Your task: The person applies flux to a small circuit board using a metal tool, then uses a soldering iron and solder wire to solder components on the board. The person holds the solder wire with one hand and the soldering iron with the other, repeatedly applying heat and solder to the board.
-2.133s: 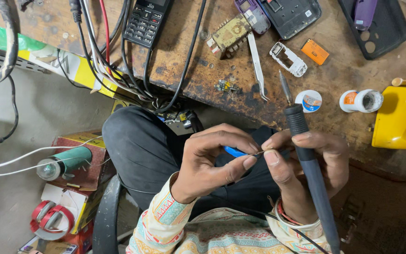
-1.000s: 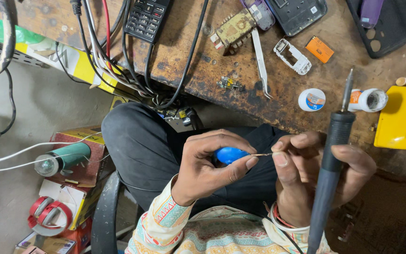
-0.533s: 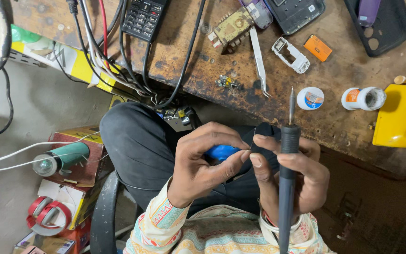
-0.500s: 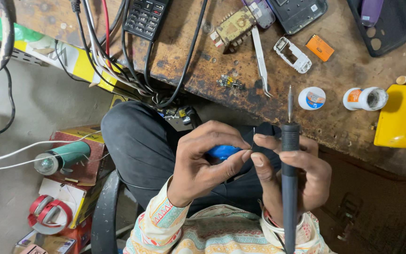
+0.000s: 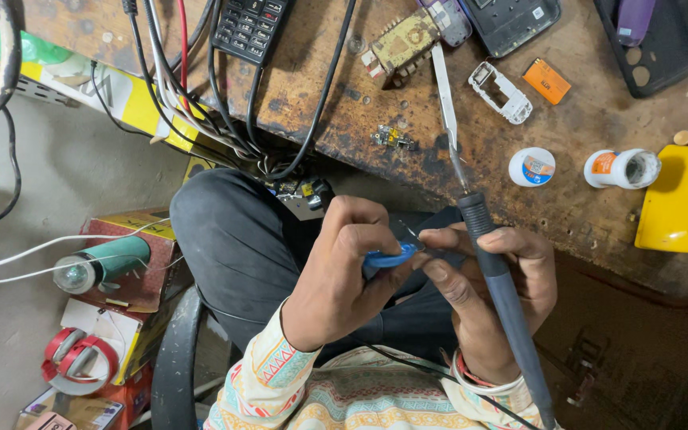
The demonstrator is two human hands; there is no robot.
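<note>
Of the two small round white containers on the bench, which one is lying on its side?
The white container with the orange label, beside the yellow object, lies on its side with its open mouth showing. The other, the flat round tin with the blue-and-orange lid, sits flat and closed.

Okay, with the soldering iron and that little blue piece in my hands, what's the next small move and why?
Probably steady the blue piece first. The left hand pinches it, the right hand touches its end while gripping the soldering iron, whose tip points away toward the bench, not at the piece.
</note>
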